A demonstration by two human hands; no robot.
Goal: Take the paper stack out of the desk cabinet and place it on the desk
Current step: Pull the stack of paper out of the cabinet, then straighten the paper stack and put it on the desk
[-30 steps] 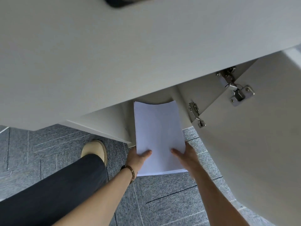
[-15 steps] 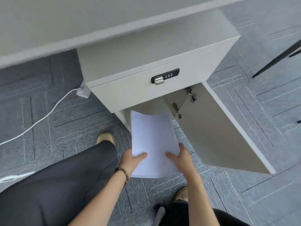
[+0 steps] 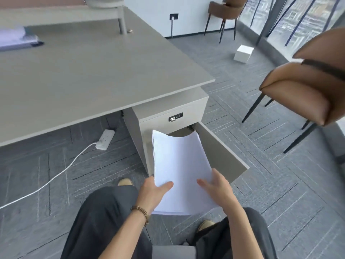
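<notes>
A white paper stack [image 3: 179,165] is held in front of the grey desk cabinet [image 3: 168,111], bowed downward along its middle. My left hand [image 3: 152,193] grips its near left edge, thumb on top. My right hand [image 3: 216,187] holds the near right edge, thumb lying across the sheet. The stack's far end is level with the cabinet's open lower compartment. The cabinet door [image 3: 222,154] stands swung open to the right. The grey desk [image 3: 84,71] spreads above and left of the cabinet.
A tan chair [image 3: 308,86] stands close on the right, another chair [image 3: 225,6] at the back. A white power strip [image 3: 105,139] with its cable lies on the carpet under the desk. Papers [image 3: 16,37] rest at the desk's far left. A white box [image 3: 243,53] sits on the floor.
The view has risen and pulled back, so the desk top and room now show. The paper stack has come out of the cabinet toward me, still in both hands.
</notes>
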